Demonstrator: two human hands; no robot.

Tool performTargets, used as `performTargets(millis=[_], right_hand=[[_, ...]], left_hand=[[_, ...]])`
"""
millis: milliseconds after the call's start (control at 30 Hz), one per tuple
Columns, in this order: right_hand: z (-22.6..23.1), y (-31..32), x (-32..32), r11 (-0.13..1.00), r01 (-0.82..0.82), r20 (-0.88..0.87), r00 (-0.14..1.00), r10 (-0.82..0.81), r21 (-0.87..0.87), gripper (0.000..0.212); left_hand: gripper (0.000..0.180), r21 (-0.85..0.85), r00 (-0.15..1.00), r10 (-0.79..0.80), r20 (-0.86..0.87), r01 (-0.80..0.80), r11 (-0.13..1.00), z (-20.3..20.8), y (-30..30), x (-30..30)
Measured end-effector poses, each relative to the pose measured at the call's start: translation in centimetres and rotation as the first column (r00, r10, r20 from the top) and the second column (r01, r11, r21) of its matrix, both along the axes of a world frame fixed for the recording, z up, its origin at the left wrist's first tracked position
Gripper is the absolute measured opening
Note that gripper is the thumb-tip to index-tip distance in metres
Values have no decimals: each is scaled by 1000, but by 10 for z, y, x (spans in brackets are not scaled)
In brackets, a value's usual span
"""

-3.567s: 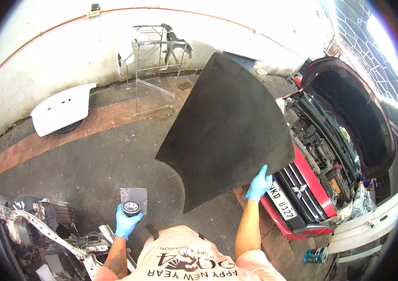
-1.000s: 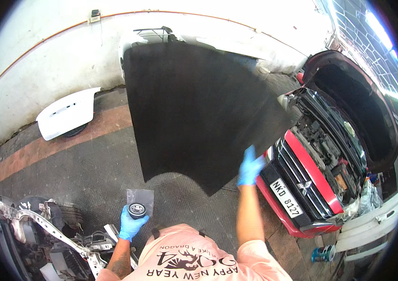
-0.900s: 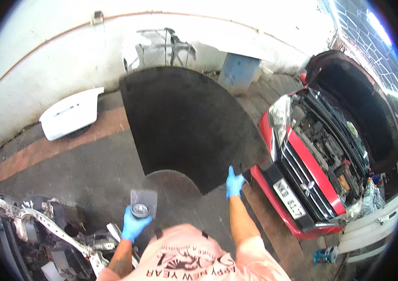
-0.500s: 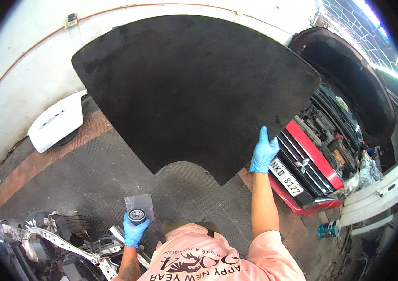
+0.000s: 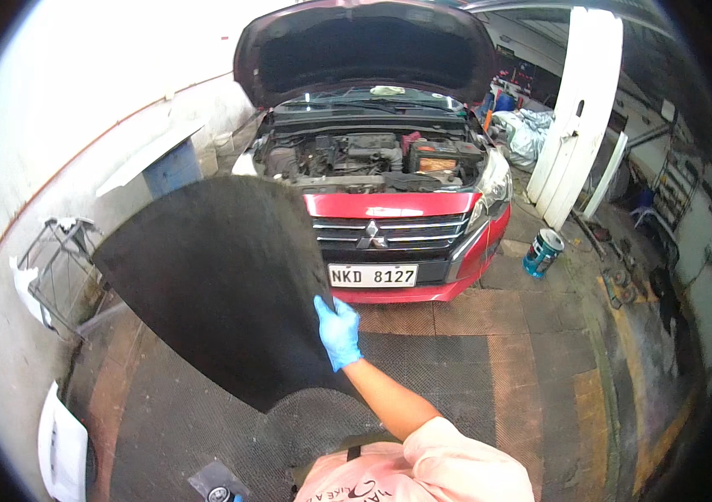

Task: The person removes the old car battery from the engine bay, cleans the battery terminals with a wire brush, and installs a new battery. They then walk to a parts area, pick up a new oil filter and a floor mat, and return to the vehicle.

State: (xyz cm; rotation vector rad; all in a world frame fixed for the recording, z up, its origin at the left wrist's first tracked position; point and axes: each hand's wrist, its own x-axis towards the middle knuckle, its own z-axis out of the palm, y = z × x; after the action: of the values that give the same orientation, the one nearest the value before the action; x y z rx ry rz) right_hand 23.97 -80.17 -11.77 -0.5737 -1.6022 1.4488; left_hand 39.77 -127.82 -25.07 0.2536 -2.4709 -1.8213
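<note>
My right hand (image 5: 340, 333), in a blue glove, grips the right edge of a large black fan-shaped mat (image 5: 218, 280). The mat hangs tilted in front of me, and its right edge overlaps the left part of a red car's grille (image 5: 414, 234). At the bottom edge, only a sliver of my blue-gloved left hand (image 5: 239, 499) shows, closed on a round black oil filter (image 5: 219, 494). A clear plastic bag (image 5: 208, 477) is with the filter. Most of that hand is cut off by the frame.
Ahead, the red car stands with its hood (image 5: 364, 54) raised over the engine bay (image 5: 356, 155). A teal can (image 5: 543, 253) is on the floor right of the bumper. White body panels (image 5: 578, 117) lean farther right. A metal stand (image 5: 63, 268) and another white panel (image 5: 63, 443) are at left.
My view has turned right, bringing the red car to the centre. The mat is now lower and farther left in view, still in my right hand. My left hand has slipped almost out of frame.
</note>
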Motion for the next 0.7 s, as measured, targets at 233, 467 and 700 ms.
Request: performTargets(millis=[233,467,700], right_hand=[[-52,116,77,925,-81,-52,996,66,-371,24],[-68,235,183,909,-9,-111,993,-41,-417,26],[-62,308,303,821,95,-240,932,-272,-563,15]], left_hand=[[48,-168,984,-166,56,174,970,12,107,87],[66,-82,985,-145,94,152,985,25,235,182],[60,-140,985,-145,88,157,978,-8,282,267]])
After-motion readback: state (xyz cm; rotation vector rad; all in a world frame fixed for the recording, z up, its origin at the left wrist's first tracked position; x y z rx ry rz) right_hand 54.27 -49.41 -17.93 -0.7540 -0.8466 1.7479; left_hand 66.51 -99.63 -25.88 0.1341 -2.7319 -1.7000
